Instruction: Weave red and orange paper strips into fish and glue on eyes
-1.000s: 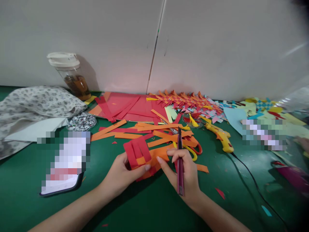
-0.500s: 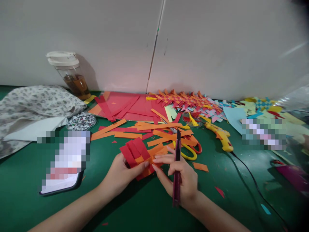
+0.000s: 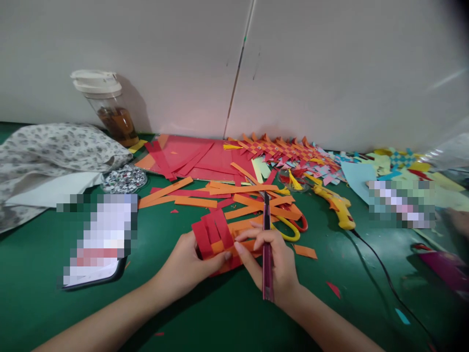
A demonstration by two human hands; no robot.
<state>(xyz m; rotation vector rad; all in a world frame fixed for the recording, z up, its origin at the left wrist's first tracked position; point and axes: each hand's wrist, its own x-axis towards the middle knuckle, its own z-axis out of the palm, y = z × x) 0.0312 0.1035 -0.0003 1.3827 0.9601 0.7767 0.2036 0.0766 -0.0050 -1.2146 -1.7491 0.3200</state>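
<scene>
My left hand [image 3: 185,264] is closed on the lower left of a piece of woven red and orange paper strips [image 3: 213,233], its thumb lying across the front. In my right hand [image 3: 282,261] is a purple utility knife [image 3: 267,269], tucked upright between the fingers with its dark tip pointing away. The thumb and fingertips of that hand also meet an orange strip at the weave's right side; whether they grip it is hard to see. Just beyond lie loose orange strips [image 3: 196,202] and scissors with yellow and red handles [image 3: 289,230].
A yellow glue gun [image 3: 340,212] trails a black cord on the right. Finished woven paper fish [image 3: 274,149] lie by the wall. At left are a phone [image 3: 98,239], googly eyes [image 3: 124,180] and a lidded tea bottle [image 3: 115,117]. Another person's hand [image 3: 459,217] shows at the right edge.
My right hand's fingers moved in against the weave's right side, the knife shifting slightly left with them. My left hand keeps its hold, and the weave has tilted a little.
</scene>
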